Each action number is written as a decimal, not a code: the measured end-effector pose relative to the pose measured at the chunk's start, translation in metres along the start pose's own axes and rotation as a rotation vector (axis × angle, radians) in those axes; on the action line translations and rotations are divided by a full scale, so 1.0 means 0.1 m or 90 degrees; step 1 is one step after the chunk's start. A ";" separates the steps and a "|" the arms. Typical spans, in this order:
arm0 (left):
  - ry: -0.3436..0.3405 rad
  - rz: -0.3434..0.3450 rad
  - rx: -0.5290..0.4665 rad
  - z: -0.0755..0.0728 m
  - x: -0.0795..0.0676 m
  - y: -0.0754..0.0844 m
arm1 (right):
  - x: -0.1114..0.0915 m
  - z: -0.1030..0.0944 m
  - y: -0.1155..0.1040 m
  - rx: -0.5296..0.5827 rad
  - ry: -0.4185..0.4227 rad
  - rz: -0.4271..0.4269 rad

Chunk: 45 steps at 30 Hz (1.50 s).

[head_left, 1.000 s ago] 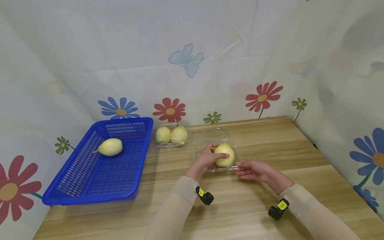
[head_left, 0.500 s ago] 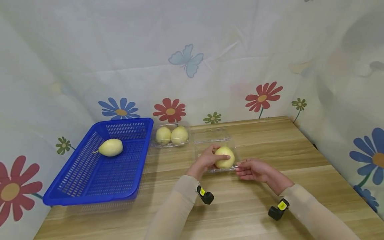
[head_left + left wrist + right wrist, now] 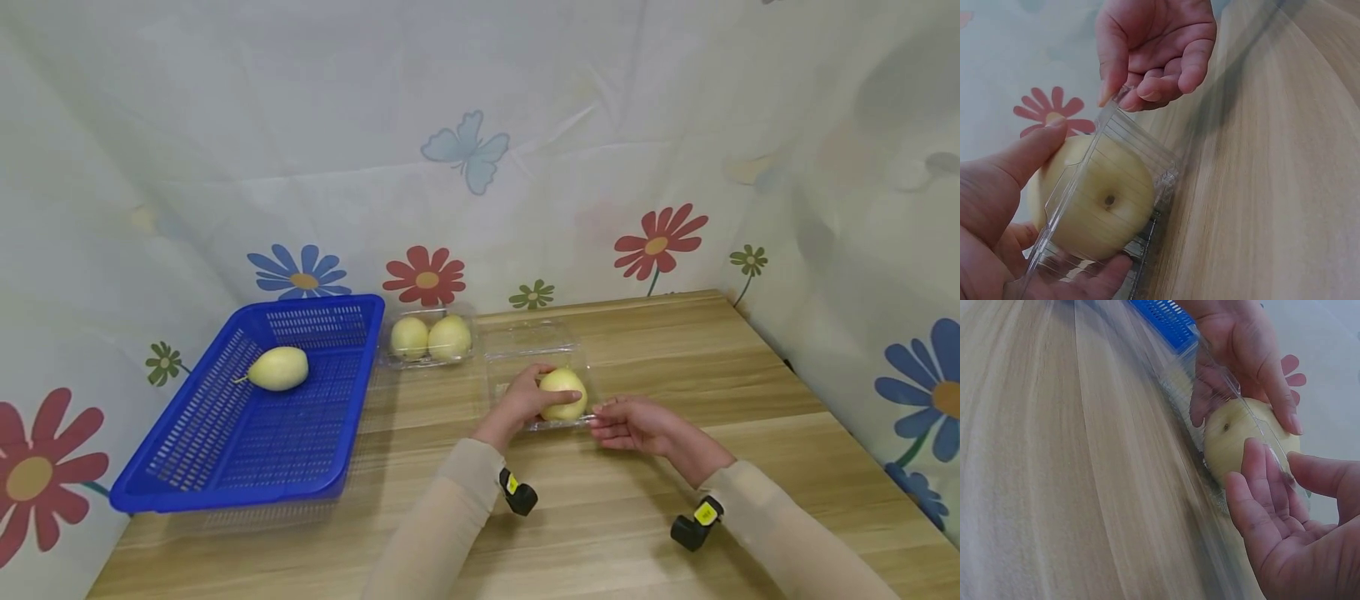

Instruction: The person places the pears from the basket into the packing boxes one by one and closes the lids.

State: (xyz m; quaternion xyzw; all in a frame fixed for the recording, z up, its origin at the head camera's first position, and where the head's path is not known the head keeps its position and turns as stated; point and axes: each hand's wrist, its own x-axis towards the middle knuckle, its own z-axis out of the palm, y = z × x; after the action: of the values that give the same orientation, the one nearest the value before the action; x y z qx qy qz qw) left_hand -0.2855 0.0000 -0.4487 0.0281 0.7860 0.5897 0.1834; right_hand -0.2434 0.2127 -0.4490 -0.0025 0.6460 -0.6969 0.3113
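Observation:
A pale yellow pear [image 3: 564, 395] sits low inside an open clear plastic clamshell box [image 3: 507, 367], whose lid [image 3: 528, 335] leans back toward the wall. My left hand [image 3: 522, 400] grips the pear from the left, thumb over its near side and fingers behind it. In the left wrist view the pear [image 3: 1100, 194] shows its dark blossom end through the clear wall. My right hand [image 3: 633, 425] pinches the box's near right corner between thumb and fingers, as the right wrist view shows with that hand [image 3: 1300, 519] at the rim.
A blue plastic basket [image 3: 348, 425] stands on the left with one pear [image 3: 278, 369] in it. Behind, a second clear box [image 3: 427, 362] holds two pears [image 3: 449, 338]. A flower-printed curtain [image 3: 562, 208] borders the wooden table [image 3: 600, 525].
My left hand has lowered the pear slightly into the clear box, nearer me and a little to the right. The right hand has stayed at the box's corner.

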 end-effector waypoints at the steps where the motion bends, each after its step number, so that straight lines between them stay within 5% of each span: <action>1: 0.001 0.000 0.001 0.00 0.00 -0.01 | 0.00 0.00 0.00 0.000 -0.001 -0.001; 25: -0.017 -0.007 0.094 -0.08 -0.01 0.02 | 0.03 0.02 0.00 -0.016 -0.007 -0.002; 33: -0.056 -0.038 0.094 -0.16 -0.01 0.08 | 0.03 -0.01 0.00 -0.019 -0.005 -0.001; 45: -0.080 0.018 0.258 -0.48 -0.06 0.31 | 0.00 -0.02 0.00 -0.016 -0.006 -0.002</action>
State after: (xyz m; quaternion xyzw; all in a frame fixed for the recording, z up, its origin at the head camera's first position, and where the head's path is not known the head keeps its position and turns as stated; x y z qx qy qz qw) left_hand -0.3005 -0.0364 -0.4066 0.1120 0.8752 0.4192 0.2141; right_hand -0.2442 0.2140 -0.4490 -0.0106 0.6532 -0.6894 0.3128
